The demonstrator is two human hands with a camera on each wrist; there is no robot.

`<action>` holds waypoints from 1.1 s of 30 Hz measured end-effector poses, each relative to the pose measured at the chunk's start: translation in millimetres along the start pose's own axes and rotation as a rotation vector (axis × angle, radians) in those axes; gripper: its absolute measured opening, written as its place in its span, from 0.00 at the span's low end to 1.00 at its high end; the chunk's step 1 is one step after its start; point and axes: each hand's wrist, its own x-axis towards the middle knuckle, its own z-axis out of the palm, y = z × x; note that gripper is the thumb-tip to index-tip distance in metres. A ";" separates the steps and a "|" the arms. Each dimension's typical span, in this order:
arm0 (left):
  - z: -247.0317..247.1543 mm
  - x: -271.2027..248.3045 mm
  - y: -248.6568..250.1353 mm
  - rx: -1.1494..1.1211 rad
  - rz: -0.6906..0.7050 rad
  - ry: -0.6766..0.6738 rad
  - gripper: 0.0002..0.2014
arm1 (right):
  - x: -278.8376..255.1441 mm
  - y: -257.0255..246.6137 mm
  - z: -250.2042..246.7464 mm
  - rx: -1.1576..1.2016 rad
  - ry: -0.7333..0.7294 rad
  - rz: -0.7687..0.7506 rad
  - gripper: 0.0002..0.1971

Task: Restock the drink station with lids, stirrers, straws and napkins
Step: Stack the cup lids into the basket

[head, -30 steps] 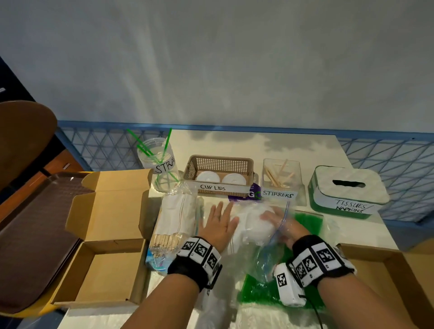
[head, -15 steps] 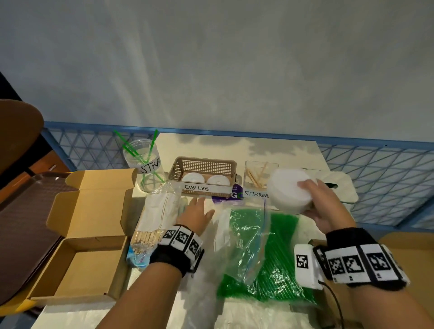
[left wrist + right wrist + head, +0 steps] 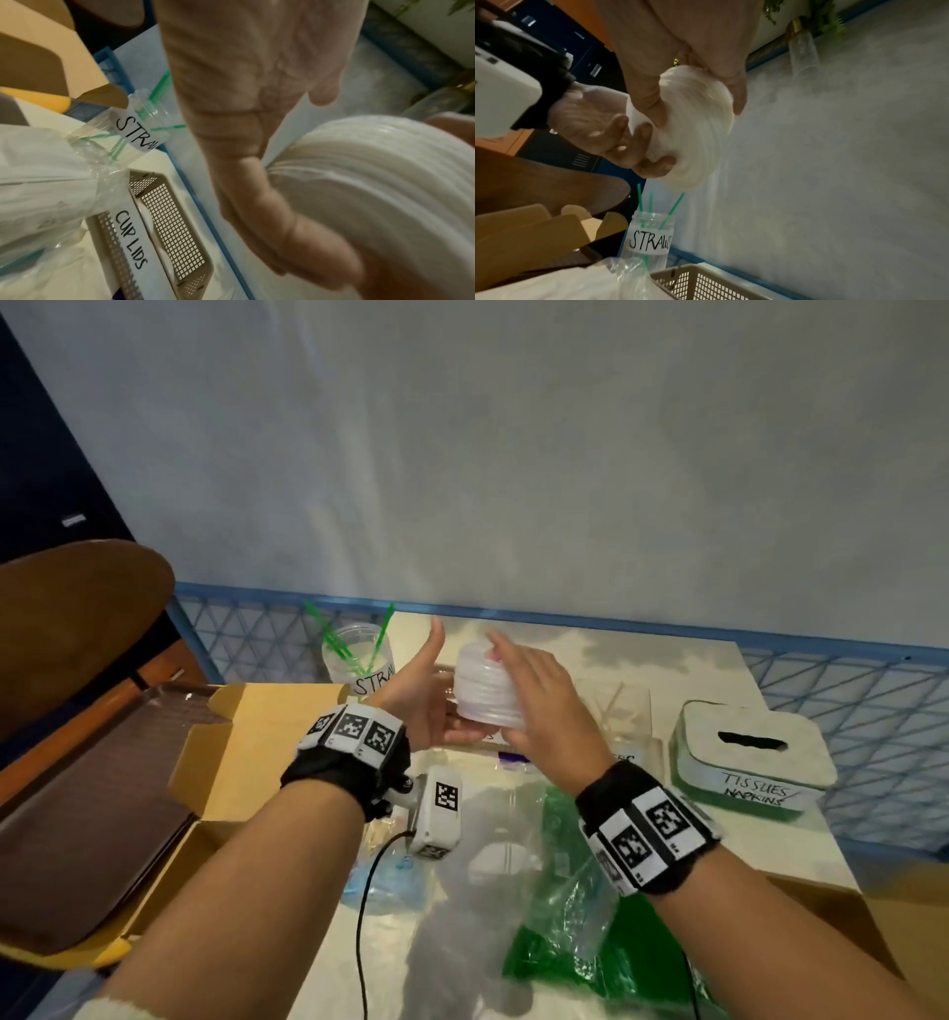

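A stack of white cup lids hangs in the air above the back of the table, held between both hands. My right hand grips it from the top and right side, fingers curled round the rim. My left hand cups the stack from below, its fingers bent against the underside and its thumb pointing up, clear of the stack. The beige basket labelled CUP LIDS sits below, with a couple of lids in it. In the head view the hands hide it.
A clear jar marked STRAWS holds three green straws. Right of the hands are the clear stirrer container and the green tissue box. A bag of green straws lies near me. An open cardboard box and brown tray sit left.
My right hand pulled the lid stack out of the clear bag, lifted it and carried it left. My left hand left the table and rose to cup the stack from below.
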 end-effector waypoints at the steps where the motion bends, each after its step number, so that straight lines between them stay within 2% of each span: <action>1: -4.0 1.2 -0.1 -0.021 -0.010 -0.015 0.49 | 2.2 -1.1 5.2 -0.013 -0.016 -0.043 0.44; 3: -8.7 4.9 -1.0 -0.024 0.002 -0.028 0.37 | 8.7 -1.6 16.5 -0.051 -0.065 -0.086 0.42; 5: -12.5 10.0 -0.2 -0.020 0.011 0.011 0.24 | 17.4 -2.2 25.2 -0.059 -0.135 -0.064 0.41; 7: -23.6 20.7 2.5 -0.051 0.036 0.073 0.18 | 28.7 -6.7 27.9 0.008 -0.169 -0.044 0.41; 8: -29.6 24.7 6.0 -0.091 0.055 0.103 0.17 | 36.0 -10.7 27.1 0.092 -0.161 0.018 0.40; 10: -43.3 34.8 17.0 -0.154 0.086 0.179 0.19 | 55.7 -9.9 29.2 0.321 -0.028 0.267 0.38; 12: -53.8 42.9 30.1 -0.117 0.107 0.251 0.20 | 79.7 4.0 38.4 0.520 0.093 0.626 0.36; 14: -63.0 56.0 41.3 -0.065 0.102 0.265 0.22 | 98.5 15.9 48.9 0.756 0.039 0.948 0.41; 15: -66.8 63.4 45.3 -0.025 0.086 0.252 0.22 | 105.4 22.1 55.9 0.874 -0.007 1.035 0.41; 17: -74.4 80.9 49.1 0.072 0.059 0.229 0.21 | 115.7 27.4 65.7 0.981 -0.083 1.081 0.32; 20: -83.0 107.9 45.6 0.207 0.007 0.272 0.19 | 124.9 44.2 85.9 0.967 -0.055 1.123 0.22; 24: -92.0 143.7 32.2 0.301 -0.014 0.364 0.30 | 135.9 71.5 115.9 0.866 -0.096 1.189 0.24; 28: -100.9 171.9 18.3 0.502 -0.052 0.398 0.27 | 137.3 97.0 142.4 0.781 -0.125 1.225 0.24; 33: -107.4 193.0 0.0 0.574 -0.082 0.422 0.27 | 128.5 119.1 174.9 0.734 -0.201 1.271 0.27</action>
